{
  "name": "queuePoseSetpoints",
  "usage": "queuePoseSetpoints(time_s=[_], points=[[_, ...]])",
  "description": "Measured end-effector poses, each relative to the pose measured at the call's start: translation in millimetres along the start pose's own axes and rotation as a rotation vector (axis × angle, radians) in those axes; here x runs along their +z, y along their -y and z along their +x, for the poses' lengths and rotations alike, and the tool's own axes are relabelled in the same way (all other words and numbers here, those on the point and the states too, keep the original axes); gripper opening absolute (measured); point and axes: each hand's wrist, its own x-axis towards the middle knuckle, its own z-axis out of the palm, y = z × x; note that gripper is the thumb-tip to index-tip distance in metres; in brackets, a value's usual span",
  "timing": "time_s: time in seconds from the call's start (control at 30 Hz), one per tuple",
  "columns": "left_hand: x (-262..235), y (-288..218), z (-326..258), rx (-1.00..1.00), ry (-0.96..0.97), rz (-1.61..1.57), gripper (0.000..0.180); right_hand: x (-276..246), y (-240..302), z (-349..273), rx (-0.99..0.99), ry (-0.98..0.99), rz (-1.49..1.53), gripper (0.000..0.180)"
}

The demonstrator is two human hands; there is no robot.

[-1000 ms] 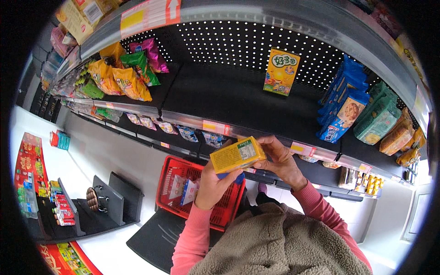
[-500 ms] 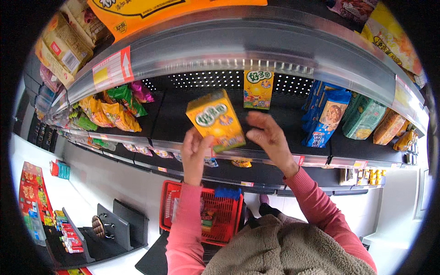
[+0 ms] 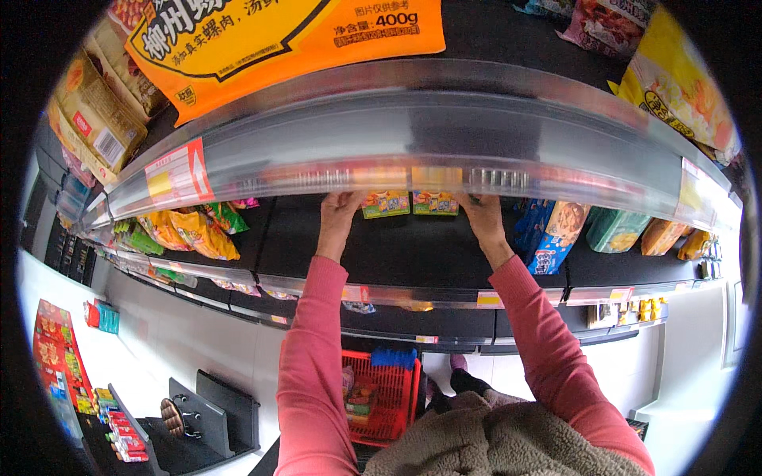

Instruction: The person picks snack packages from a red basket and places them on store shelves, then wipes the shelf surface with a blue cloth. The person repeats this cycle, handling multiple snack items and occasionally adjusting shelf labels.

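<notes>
Two small yellow snack boxes stand side by side on the black shelf, a narrow gap between them. The left yellow box has my left hand at its left side, fingers bent against it. Against the outer side of the right yellow box rests my right hand. Its fingertips are mostly hidden behind the clear edge strip of the shelf above, which also covers the upper parts of both boxes.
The upper shelf edge overhangs my hands, with a large orange packet above it. Blue cookie packs stand to the right, yellow snack bags to the left. Below is a red basket with goods inside.
My left hand has set the yellow box onto the shelf, left of the other one. My right hand has moved to the right box's outer side. The view has shifted upward.
</notes>
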Motion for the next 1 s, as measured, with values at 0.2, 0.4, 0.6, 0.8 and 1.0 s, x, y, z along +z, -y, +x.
queuePoseSetpoints(time_s=[0.2,0.4,0.6,0.8,1.0], points=[[-1.3,17.1,-2.6,0.032,-0.085,0.158,0.040,-0.5,-70.1,19.5,-0.529,-0.159,-1.239,0.036],[-1.9,21.1,0.5,0.123,-0.085,0.437,0.046,-11.4,-98.8,32.8,-0.290,-0.108,-0.930,0.037],[-1.7,27.2,5.3,0.171,-0.077,0.476,0.045,-14.0,-104.3,36.7,-0.170,-0.071,-0.640,0.033],[0.4,28.0,7.5,0.187,-0.067,0.495,0.045,-24.2,-96.3,33.3,-0.218,-0.042,-0.847,0.031],[8.0,16.3,-1.4,0.087,-0.096,0.318,0.044,-19.3,-84.8,29.0,-0.550,-0.162,-1.032,0.044]])
